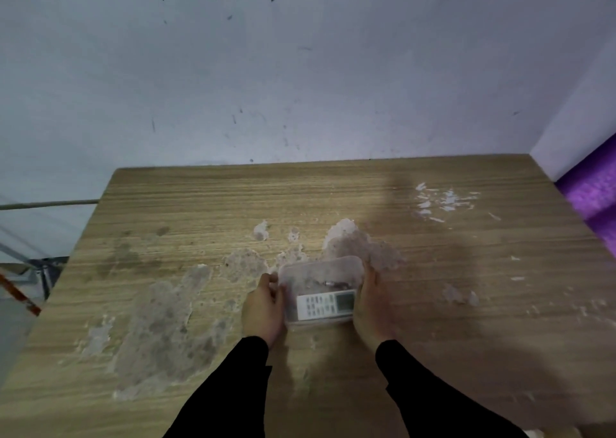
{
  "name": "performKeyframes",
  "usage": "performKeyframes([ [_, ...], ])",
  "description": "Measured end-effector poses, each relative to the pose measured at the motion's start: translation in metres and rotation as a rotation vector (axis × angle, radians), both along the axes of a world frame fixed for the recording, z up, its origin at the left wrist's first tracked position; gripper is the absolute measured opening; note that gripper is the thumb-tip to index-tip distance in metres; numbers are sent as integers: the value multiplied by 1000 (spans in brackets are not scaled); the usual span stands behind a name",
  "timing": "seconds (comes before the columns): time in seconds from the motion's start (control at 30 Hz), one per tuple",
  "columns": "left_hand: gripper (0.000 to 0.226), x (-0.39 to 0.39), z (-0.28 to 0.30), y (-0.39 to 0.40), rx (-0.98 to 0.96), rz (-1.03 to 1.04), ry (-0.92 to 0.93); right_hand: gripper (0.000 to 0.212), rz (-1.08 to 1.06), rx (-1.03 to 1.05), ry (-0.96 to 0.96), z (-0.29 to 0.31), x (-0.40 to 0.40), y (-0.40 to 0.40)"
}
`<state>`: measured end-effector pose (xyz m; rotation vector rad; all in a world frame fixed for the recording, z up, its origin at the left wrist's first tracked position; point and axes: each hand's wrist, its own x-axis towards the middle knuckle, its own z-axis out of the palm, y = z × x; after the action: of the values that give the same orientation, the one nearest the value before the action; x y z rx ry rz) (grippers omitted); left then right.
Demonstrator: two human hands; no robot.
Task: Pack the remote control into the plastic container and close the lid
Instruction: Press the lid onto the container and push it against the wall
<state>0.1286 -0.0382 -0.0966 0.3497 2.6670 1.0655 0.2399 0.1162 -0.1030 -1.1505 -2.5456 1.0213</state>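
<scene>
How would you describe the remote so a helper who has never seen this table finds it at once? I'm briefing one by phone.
Start at the worn wooden table with peeling patches against the grey wall. Near its front edge, two hands in black sleeves flank a clear rectangular plastic container. The white rectangular remote control lies inside along its near side, the only white, buttoned thing there, with a small screen at its right end.

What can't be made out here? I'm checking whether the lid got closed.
Head view only:
- Lid seal: the clear plastic container is blurred, so whether a lid is latched is unclear.
- Container's side walls: covered by the left hand and right hand.
- Remote control: button labels too small.
- Forearms: cut off by the bottom edge.
</scene>
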Motion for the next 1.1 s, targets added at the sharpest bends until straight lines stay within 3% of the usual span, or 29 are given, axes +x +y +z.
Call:
performKeyframes([
  [0.17,26,-12,-1,5,-146,-25,30,57,173,127,-143,-3,2,-6],
  [0.3,23,-9,3,9,-184,-65,88,53,189,111,-159,-7,3,-6],
  [0.4,54,2,-4,12,-249,-246,323,59,216,186,-171,-10,3,-3],
  [0.5,69,8,-12,15,-300,-444,393,66,306,235,-157,-14,3,0],
  [0.87,94,-1,-25,13,-225,-516,311,70,355,258,-202,-20,-4,7],
  [1.1,79,-4,-23,11,-72,-453,269,70,368,327,-158,-15,-1,4],
])
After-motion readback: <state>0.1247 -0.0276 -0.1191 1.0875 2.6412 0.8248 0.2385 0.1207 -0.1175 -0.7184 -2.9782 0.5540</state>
